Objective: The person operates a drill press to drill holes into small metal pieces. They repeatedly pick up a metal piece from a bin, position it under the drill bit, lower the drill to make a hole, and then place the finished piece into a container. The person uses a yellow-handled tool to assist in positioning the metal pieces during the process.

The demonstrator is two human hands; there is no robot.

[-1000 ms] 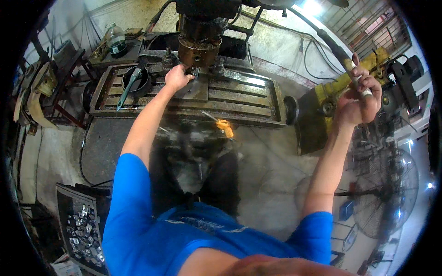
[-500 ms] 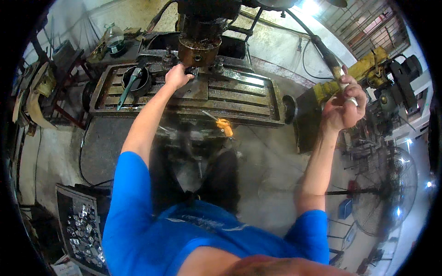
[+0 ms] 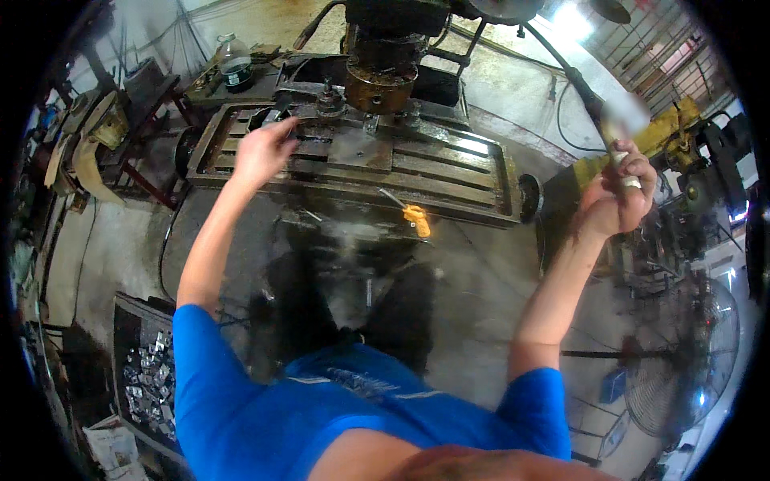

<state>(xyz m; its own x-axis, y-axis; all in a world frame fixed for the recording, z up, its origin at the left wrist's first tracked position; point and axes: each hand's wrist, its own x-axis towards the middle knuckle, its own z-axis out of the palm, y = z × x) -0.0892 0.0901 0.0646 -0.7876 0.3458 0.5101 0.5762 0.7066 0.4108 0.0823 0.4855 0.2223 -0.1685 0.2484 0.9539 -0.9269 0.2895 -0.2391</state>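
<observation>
My left hand [image 3: 263, 151] is over the left part of the slotted machine table [image 3: 457, 179], at the dark round pot [image 3: 258, 119]. Motion smears its fingers, so whether it grips the brush there cannot be told; the brush's dark head [image 3: 282, 104] shows just beyond, its green handle out of sight. At the right, my right hand [image 3: 616, 196] is closed around the pale end of a long machine lever [image 3: 584, 94]. The machine's round spindle head [image 3: 382, 86] hangs over the middle of the table, above a flat metal plate [image 3: 361, 152].
An orange-handled tool [image 3: 415, 218] lies at the table's front edge. A handwheel [image 3: 531, 199] sits at the table's right end. Small metal pieces fill a dark bin [image 3: 120, 321] at lower left. A large fan [image 3: 682, 361] stands at right, and a plastic bottle [image 3: 235, 64] at back left.
My left hand has left the spot beneath the spindle head and moved left to the pot with the brush. My right hand stays on the lever. The whole view has shifted slightly.
</observation>
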